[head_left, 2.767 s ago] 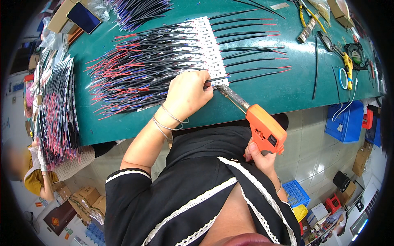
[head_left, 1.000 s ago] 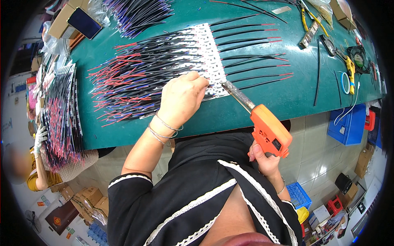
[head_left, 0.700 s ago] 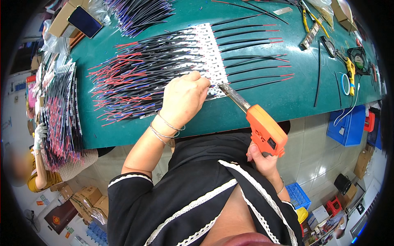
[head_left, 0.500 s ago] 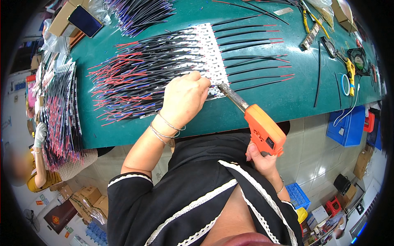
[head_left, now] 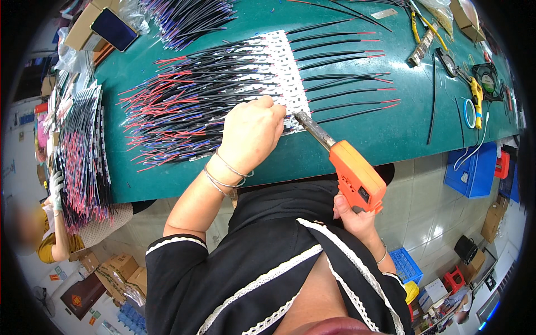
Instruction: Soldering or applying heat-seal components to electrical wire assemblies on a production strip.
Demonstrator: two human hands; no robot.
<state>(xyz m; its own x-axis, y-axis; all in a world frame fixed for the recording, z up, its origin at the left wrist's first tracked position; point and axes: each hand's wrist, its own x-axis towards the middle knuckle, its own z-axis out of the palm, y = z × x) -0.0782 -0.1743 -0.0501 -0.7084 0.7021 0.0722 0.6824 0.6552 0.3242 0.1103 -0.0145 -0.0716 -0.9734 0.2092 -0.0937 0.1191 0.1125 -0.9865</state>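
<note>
My left hand (head_left: 251,125) is closed at the lower part of a white board panel (head_left: 282,64) with black, red and blue wires (head_left: 184,103) fanning left and shorter wire pairs (head_left: 352,103) lying to the right. What its pinched fingertips hold is hidden. My right hand (head_left: 354,218) grips the handle of an orange soldering gun (head_left: 357,173), whose long metal tip rests at or just over the panel, beside my left fingertips; I cannot tell whether it touches.
The green table (head_left: 234,173) carries another wired stack (head_left: 84,151) at left, a wire bundle (head_left: 184,19), a phone (head_left: 114,29), pliers (head_left: 416,28), a yellow tool (head_left: 476,100) and a small fan (head_left: 487,78). A co-worker's gloved hand (head_left: 56,190) is at left; blue crates (head_left: 469,173) stand below.
Since the oldest frame, my left hand has shifted slightly and the gun has tilted, its body now a little left of a second ago. The co-worker's gloved hand has moved at the left stack.
</note>
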